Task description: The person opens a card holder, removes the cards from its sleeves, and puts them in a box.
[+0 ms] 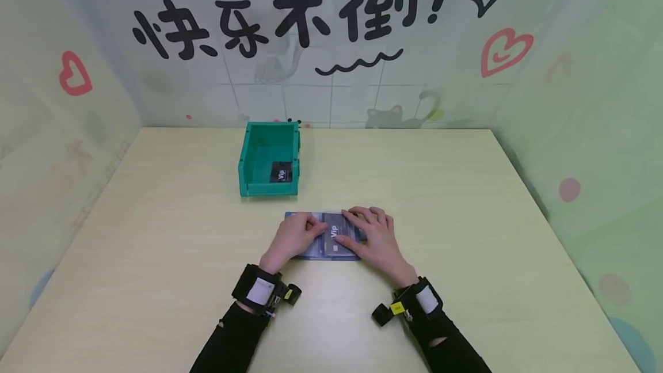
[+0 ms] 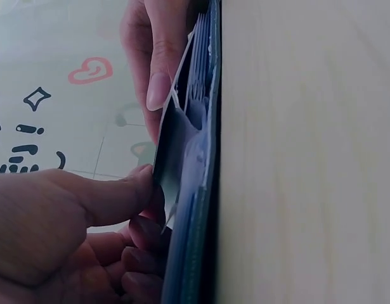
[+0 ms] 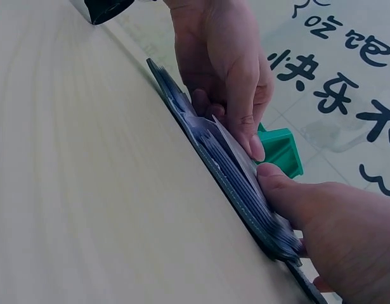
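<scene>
An opened card holder (image 1: 313, 254) with clear sleeves lies flat before me, a dark card marked "Vip" (image 1: 331, 242) on its right half. My left hand (image 1: 293, 237) pinches the card's left edge between thumb and fingertips; in the left wrist view that edge of the card (image 2: 172, 149) stands lifted from the sleeves. My right hand (image 1: 380, 245) lies over the holder's right side, its thumb resting on the card and its fingers stretched toward the far edge. The right wrist view has the right thumb (image 3: 280, 183) close to the left fingertips, above the stacked sleeves.
Behind the card holder, slightly left, stands a green open bin (image 1: 269, 189) holding another dark "Vip" card (image 1: 281, 172). The pale wooden table (image 1: 155, 235) reaches back to a printed backdrop (image 1: 331, 96). Both wrists wear black camera straps.
</scene>
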Motion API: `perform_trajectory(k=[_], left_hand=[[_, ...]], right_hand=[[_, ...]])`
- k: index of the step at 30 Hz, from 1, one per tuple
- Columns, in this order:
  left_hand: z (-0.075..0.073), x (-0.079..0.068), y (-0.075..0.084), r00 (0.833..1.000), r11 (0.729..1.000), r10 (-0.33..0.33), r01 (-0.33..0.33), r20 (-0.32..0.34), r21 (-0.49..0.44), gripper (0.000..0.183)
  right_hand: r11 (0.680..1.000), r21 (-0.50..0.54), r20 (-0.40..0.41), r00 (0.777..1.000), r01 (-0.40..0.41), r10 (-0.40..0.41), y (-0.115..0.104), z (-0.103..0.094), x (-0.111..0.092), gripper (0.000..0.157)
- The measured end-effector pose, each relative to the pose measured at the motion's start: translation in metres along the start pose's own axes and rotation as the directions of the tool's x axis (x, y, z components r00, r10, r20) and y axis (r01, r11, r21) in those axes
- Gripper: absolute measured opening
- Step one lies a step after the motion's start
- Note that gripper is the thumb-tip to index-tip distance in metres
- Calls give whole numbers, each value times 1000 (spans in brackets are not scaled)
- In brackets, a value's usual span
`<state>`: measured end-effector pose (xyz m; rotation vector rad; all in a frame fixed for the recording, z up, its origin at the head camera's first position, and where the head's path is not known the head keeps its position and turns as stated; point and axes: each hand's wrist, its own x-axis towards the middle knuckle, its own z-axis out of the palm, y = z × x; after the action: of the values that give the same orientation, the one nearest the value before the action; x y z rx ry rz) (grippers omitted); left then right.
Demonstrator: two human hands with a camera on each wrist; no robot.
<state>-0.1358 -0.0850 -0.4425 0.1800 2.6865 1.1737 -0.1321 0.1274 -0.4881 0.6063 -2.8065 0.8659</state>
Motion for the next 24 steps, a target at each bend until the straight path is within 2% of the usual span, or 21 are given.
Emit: perform_trajectory(k=[3, 17, 24], left_hand=[[-1, 2, 0, 1000, 1000, -24, 24, 17, -13, 24], [-6, 5, -5, 1000, 1000, -28, 28, 14, -10, 24], [1, 1, -1, 1000, 995, 22, -22, 3, 95, 32]], right_hand=[[1000, 6, 2, 1000, -1, 1, -1, 0, 1, 61], [1000, -3, -1, 1000, -3, 3, -3, -3, -1, 57], [1000, 2, 1, 1000, 7, -7, -4, -4, -1, 58]])
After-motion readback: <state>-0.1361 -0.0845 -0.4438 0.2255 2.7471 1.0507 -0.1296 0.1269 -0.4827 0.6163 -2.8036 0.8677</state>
